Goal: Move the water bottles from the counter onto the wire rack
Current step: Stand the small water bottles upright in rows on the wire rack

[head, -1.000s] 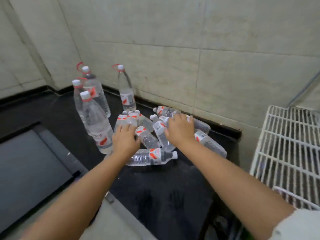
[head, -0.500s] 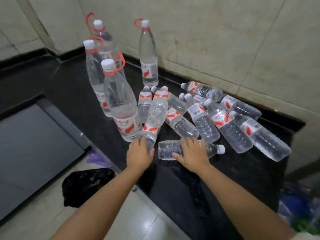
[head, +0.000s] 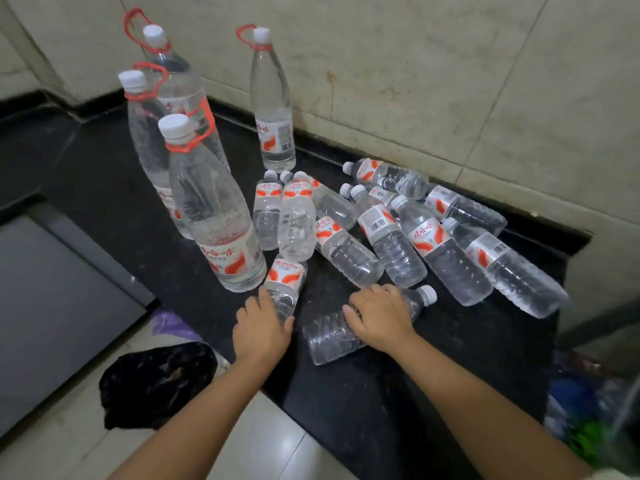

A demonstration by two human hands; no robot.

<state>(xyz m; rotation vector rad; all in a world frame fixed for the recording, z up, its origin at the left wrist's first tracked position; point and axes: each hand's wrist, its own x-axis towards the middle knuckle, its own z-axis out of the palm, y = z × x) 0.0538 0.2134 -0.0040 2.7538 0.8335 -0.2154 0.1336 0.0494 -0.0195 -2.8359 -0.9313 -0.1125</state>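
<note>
left hand [head: 262, 329]: wrapped around base of small bottle [head: 286, 284] lying just right of front big bottle [head: 216, 216] | right hand [head: 380, 318]: clamped over sideways bottle [head: 332, 336], further right of it | all on black counter [head: 450, 358] | rack: out of view

Red "Wahaha" on the small bottle's label [head: 284, 271]; red Chinese characters, unclear, on the large bottle's label [head: 225, 258].
</note>
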